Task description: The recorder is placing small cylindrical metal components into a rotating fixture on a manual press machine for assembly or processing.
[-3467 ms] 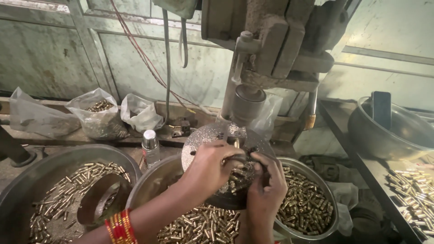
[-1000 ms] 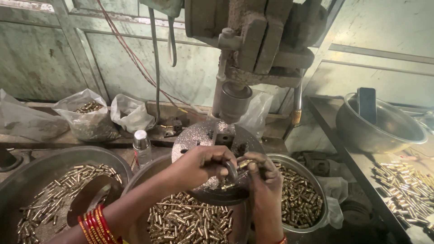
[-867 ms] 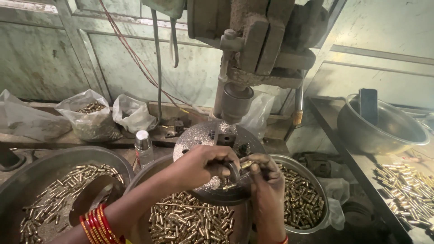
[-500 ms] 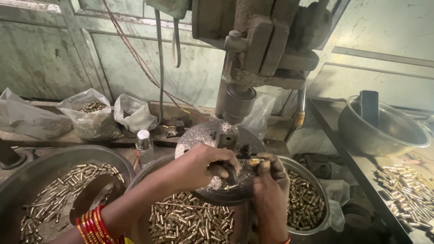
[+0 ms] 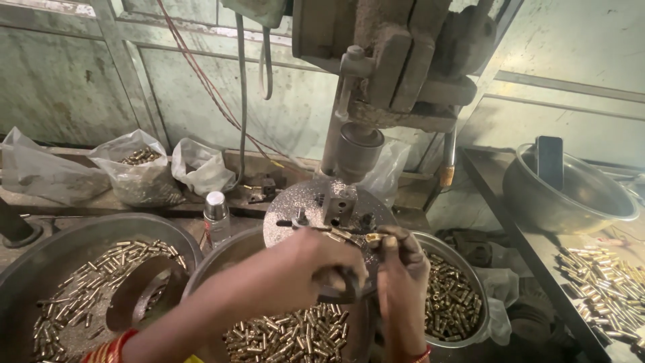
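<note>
Just under the drill chuck (image 5: 356, 151), both hands work at the near edge of the round machine table (image 5: 316, 202). Right hand (image 5: 402, 269): fingers pinched closed on a small brass piece (image 5: 373, 238), held at the fingertips just short of the block fixture (image 5: 338, 203). Left hand (image 5: 316, 269): fingers curled over something dark at the table rim; I can't tell what it is, or whether it is truly gripped. Risks as I judge them: fingertips sit close below the spindle, so if it turns or the quill drops while they are in there, that is a pinch or cut. The brass piece is tiny and held by the tips only; a slip drops it into the middle bowl (image 5: 289, 336) of loose brass pieces directly below the fingers, or it seats crooked in the fixture. Swarf on the table just ahead of the fingers could keep it from sitting flat. The full bowl (image 5: 463, 302) just right of the right wrist could get knocked by an elbow.
</note>
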